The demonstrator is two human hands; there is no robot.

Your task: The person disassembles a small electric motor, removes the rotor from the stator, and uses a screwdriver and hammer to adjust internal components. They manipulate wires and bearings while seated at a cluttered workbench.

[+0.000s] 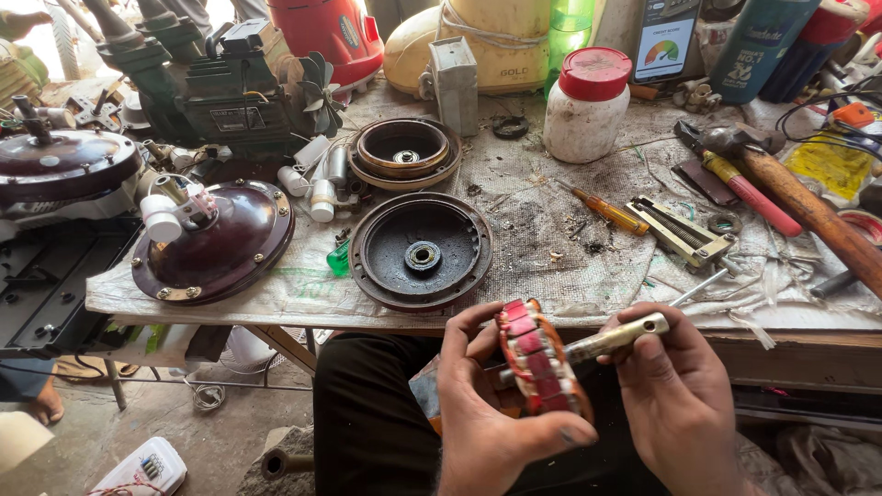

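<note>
My left hand (482,404) grips a round motor stator (540,367) with copper windings and red insulating strips, held on edge over my lap. My right hand (675,395) holds a metal tube spanner (617,338) whose tip meets the stator's centre. Both hands are below the workbench's front edge (276,317). A dark round fan motor cover (421,250) with a bearing in its middle lies on the bench just above my left hand.
A maroon domed fan cover (213,241) lies at the left, a smaller brown cover (402,150) behind. A white jar with a red lid (588,106), an orange-handled screwdriver (602,208), a wooden-handled hammer (799,202) and a metal puller (682,233) lie to the right.
</note>
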